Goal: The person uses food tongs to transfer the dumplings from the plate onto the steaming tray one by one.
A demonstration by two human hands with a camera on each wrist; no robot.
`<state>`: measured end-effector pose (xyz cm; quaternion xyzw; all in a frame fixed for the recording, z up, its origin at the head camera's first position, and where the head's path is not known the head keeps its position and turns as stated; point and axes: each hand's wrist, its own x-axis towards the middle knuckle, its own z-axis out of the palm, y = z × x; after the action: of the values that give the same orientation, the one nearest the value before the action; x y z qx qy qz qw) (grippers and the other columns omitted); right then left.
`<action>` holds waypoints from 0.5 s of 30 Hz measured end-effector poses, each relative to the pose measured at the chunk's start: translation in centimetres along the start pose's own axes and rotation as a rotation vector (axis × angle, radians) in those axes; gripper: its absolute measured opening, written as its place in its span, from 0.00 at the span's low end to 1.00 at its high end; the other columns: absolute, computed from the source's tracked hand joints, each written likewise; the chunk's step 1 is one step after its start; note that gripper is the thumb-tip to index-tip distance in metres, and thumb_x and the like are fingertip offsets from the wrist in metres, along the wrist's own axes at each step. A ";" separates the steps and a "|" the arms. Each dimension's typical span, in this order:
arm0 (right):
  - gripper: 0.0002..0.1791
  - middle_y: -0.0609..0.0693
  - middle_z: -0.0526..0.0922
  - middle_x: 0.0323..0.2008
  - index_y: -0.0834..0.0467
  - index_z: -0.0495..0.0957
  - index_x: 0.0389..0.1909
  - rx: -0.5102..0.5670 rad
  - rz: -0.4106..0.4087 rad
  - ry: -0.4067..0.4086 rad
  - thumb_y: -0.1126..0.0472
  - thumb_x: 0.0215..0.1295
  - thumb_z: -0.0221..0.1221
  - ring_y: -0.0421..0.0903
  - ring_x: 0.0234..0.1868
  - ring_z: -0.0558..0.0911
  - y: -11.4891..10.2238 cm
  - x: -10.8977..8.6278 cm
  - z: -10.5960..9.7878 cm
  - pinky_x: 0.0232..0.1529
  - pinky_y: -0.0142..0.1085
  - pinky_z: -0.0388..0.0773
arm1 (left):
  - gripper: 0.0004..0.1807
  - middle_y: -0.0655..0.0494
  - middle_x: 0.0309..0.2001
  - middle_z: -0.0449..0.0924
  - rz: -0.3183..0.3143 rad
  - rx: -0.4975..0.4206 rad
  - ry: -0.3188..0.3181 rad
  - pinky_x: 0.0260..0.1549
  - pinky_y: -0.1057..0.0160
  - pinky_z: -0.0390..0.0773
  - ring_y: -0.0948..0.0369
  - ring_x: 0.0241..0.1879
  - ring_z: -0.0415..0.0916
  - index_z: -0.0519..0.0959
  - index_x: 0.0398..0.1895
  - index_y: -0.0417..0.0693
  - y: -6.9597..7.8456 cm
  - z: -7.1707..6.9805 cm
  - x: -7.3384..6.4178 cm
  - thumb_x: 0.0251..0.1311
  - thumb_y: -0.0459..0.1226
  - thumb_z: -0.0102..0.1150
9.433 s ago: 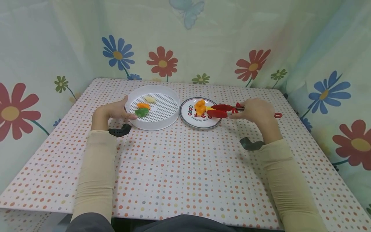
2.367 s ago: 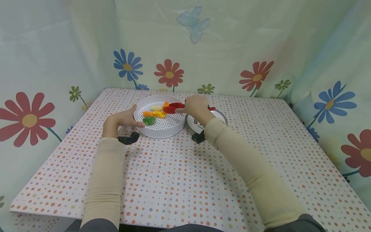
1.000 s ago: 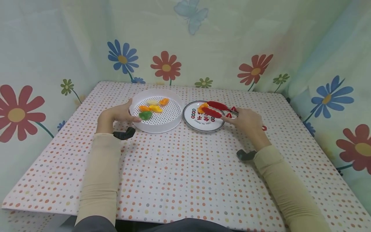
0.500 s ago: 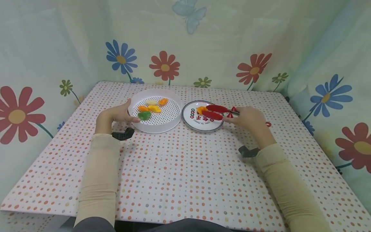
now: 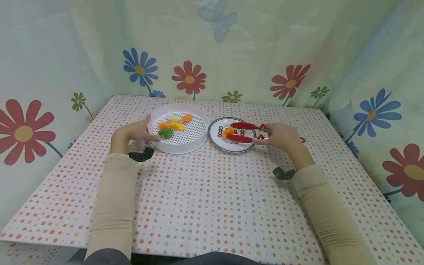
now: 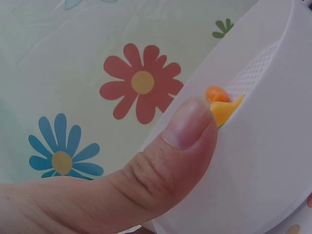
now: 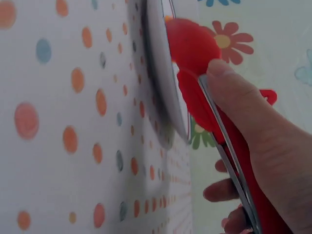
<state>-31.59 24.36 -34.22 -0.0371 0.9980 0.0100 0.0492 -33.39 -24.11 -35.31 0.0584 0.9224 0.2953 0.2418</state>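
Observation:
My left hand [image 5: 139, 131] holds the left side of a white round basket [image 5: 180, 149] with a perforated floor, its thumb against the outer wall in the left wrist view. Inside lie a green piece [image 5: 166, 133], a pale piece [image 5: 173, 118], a yellow piece [image 5: 177, 126] and two orange pieces [image 5: 187, 117]. My right hand [image 5: 282, 137] grips red-tipped metal tongs [image 5: 243, 126] over a white plate [image 5: 218, 141]. The tongs' tips stand apart, on either side of an orange-yellow piece [image 5: 228, 132] on the plate. Whether they touch it is unclear.
The plate stands just right of the basket, their rims close together. A dotted cloth [image 5: 198, 206] covers the table. A flowered curtain [image 5: 251, 51] hangs behind and at both sides.
Over these frames a yellow and an orange piece went from plate to basket by tongs. My right hand came back to the plate; lately the tongs' tips spread around the last piece. My left hand stays put.

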 end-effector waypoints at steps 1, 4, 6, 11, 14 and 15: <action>0.60 0.66 0.71 0.62 0.59 0.64 0.68 0.003 -0.010 -0.002 0.20 0.41 0.57 0.64 0.60 0.70 0.1 0.1 0.2 0.52 0.61 0.72 | 0.70 0.39 0.75 0.23 -0.003 -0.001 0.001 0.67 0.34 0.39 0.40 0.74 0.28 0.18 0.72 0.46 0.0 0.0 0.0 0.50 0.58 0.65; 0.61 0.64 0.74 0.59 0.59 0.64 0.68 0.004 -0.035 0.013 0.19 0.39 0.56 0.62 0.57 0.73 0.3 0.3 0.7 0.51 0.58 0.74 | 0.69 0.38 0.75 0.23 -0.012 -0.004 0.003 0.67 0.33 0.38 0.39 0.74 0.28 0.17 0.71 0.47 0.0 0.1 0.0 0.51 0.57 0.65; 0.62 0.63 0.76 0.57 0.59 0.64 0.68 0.012 -0.045 0.026 0.18 0.39 0.56 0.61 0.56 0.73 0.2 0.4 1.0 0.51 0.56 0.75 | 0.69 0.38 0.75 0.23 -0.014 -0.010 0.004 0.67 0.33 0.38 0.39 0.74 0.28 0.17 0.71 0.47 0.0 0.2 0.0 0.51 0.57 0.65; 0.64 0.63 0.74 0.60 0.59 0.64 0.68 0.047 -0.056 0.025 0.17 0.37 0.55 0.61 0.58 0.72 0.2 0.9 1.6 0.53 0.58 0.74 | 0.70 0.38 0.75 0.23 -0.017 -0.002 -0.002 0.67 0.33 0.38 0.39 0.74 0.27 0.17 0.71 0.47 0.0 0.2 -0.1 0.50 0.58 0.65; 0.64 0.63 0.72 0.61 0.59 0.65 0.67 0.069 -0.052 0.022 0.17 0.36 0.55 0.61 0.60 0.71 0.3 1.1 1.9 0.54 0.59 0.73 | 0.70 0.38 0.75 0.23 -0.018 0.004 -0.004 0.67 0.33 0.38 0.39 0.74 0.27 0.17 0.71 0.47 0.0 0.1 0.0 0.50 0.59 0.65; 0.63 0.64 0.72 0.62 0.59 0.65 0.67 0.075 -0.049 0.022 0.17 0.36 0.55 0.61 0.60 0.71 0.3 1.1 1.9 0.54 0.59 0.72 | 0.70 0.38 0.75 0.23 -0.016 0.006 -0.004 0.67 0.33 0.38 0.39 0.74 0.27 0.17 0.71 0.47 0.0 0.1 0.0 0.50 0.59 0.65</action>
<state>-32.53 24.60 -36.23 -0.0598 0.9970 -0.0291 0.0396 -33.33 -24.06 -35.33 0.0521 0.9233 0.2906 0.2458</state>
